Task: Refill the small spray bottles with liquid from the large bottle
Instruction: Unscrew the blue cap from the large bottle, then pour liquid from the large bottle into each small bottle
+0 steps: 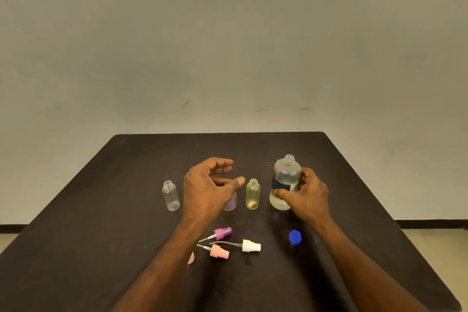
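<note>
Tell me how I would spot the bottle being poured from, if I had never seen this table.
On the dark table, look right of the row of small bottles, where the right hand grips the large bottle. It is the tallest and widest, uncapped, with a dark blue label.

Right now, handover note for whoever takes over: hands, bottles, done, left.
Right hand grips the large bottle, upright on the table, uncapped, some liquid in it.
Left hand hovers open above the purple bottle, holding nothing.
Clear bottle at left and yellow bottle stand open.
Three spray tops and the blue cap lie near the front.
Done: everything uncapped.
Left: pour into the small bottles (fill levels unclear), refit the tops and cap.
</note>
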